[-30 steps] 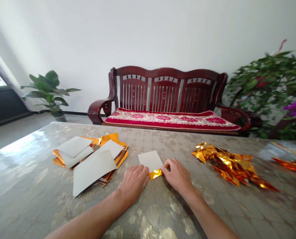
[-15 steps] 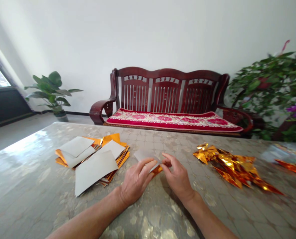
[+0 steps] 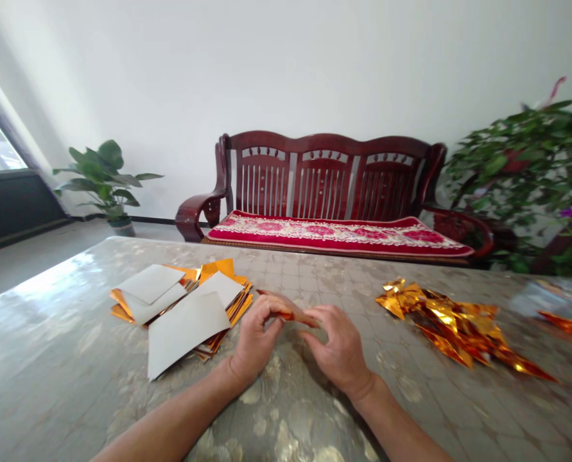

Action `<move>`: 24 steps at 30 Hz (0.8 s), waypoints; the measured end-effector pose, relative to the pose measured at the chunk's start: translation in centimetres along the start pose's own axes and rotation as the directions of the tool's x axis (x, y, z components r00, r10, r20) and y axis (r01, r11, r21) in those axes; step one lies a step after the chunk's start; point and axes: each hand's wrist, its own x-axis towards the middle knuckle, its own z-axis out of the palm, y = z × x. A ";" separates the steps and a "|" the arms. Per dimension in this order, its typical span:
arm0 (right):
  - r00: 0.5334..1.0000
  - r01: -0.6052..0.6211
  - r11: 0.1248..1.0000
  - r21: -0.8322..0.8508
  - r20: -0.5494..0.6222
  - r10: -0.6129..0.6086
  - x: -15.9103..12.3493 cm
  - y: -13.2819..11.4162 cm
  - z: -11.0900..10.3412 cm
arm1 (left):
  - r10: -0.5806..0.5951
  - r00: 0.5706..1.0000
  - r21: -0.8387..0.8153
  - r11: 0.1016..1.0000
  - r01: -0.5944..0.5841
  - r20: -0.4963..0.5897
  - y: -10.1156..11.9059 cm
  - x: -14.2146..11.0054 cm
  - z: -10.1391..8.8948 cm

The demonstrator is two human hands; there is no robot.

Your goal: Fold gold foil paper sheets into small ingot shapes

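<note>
Between my two hands, just above the table, is a sheet of gold foil paper (image 3: 293,316), rolled or folded so that its orange-gold side faces me. My left hand (image 3: 260,330) grips its left part, thumb beneath and fingers curled over it. At the right end, my right hand (image 3: 338,343) has its fingers on the paper, and the thumb sits a little below. Fingers cover much of the sheet. Left of my hands lies a loose stack of foil paper (image 3: 188,327), several sheets showing their pale backs. A pile of folded gold foil pieces (image 3: 452,317) is to the right.
The table (image 3: 122,410) has a patterned, shiny cover. A clear plastic bag (image 3: 531,298) with more foil lies at its right edge. Beyond stand a dark red wooden bench (image 3: 321,173) with a red floral cushion, a potted plant (image 3: 107,179) and leafy greenery (image 3: 521,173).
The sheet has turned from showing its pale side to showing a narrow gold side. My left hand has rotated, with the thumb now under the paper. The stack and pile look unchanged.
</note>
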 end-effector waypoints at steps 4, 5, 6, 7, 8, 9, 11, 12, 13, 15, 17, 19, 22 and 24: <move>0.998 0.026 0.992 -0.126 0.065 -0.018 0.1 0.4 -0.6 | -0.025 0.995 0.041 0.999 0.021 0.092 -0.6 -0.1 -0.1; 0.995 0.034 0.986 -0.165 0.096 -0.018 0.1 0.5 -0.7 | -0.020 0.991 0.117 0.993 0.005 0.130 -0.6 -0.1 -0.2; 0.992 0.039 0.978 -0.204 0.129 -0.013 0.1 0.6 -0.8 | -0.014 0.986 0.209 0.978 -0.022 0.169 -0.5 -0.2 -0.4; 0.987 0.047 0.970 -0.239 0.162 -0.008 0.1 0.7 -0.8 | -0.005 0.979 0.304 0.951 -0.059 0.204 -0.4 -0.3 -0.6; 0.981 0.056 0.962 -0.267 0.192 -0.004 0.1 0.8 -0.9 | 0.006 0.971 0.389 0.916 -0.101 0.239 -0.2 -0.3 -0.9; 0.976 0.067 0.956 -0.285 0.219 -0.003 0.1 0.8 -0.8 | 0.016 0.960 0.453 0.880 -0.147 0.280 0.0 -0.3 -1.0; 0.965 0.093 0.953 -0.289 0.263 -0.014 0.0 0.9 -0.7 | 0.032 0.928 0.518 0.823 -0.236 0.372 0.2 -0.3 -1.2; 0.960 0.102 0.954 -0.282 0.278 -0.021 0.0 0.9 -0.6 | 0.036 0.909 0.529 0.804 -0.273 0.415 0.2 -0.3 -1.2; 0.956 0.107 0.957 -0.271 0.292 -0.024 0.0 1.0 -0.5 | 0.039 0.892 0.533 0.790 -0.303 0.450 0.2 -0.3 -1.2; 0.949 0.102 0.965 -0.242 0.314 -0.022 -0.1 1.1 -0.3 | 0.039 0.872 0.531 0.779 -0.332 0.488 -0.2 -0.2 -1.0; 0.947 0.069 0.978 -0.197 0.323 -0.001 -0.2 1.3 -0.1 | 0.032 0.870 0.519 0.792 -0.322 0.491 -0.6 -0.1 -0.8; 0.943 0.014 0.990 -0.137 0.331 0.033 -0.3 1.6 0.0 | 0.005 0.874 0.496 0.821 -0.281 0.487 -0.9 0.0 -0.8; 0.928 -0.056 0.996 -0.067 0.365 0.076 -0.4 2.1 0.2 | -0.072 0.868 0.488 0.848 -0.206 0.491 -1.1 0.0 -0.8; 0.914 -0.091 0.995 -0.050 0.393 0.104 -0.4 2.3 0.3 | -0.121 0.861 0.500 0.850 -0.167 0.494 -1.1 0.1 -0.9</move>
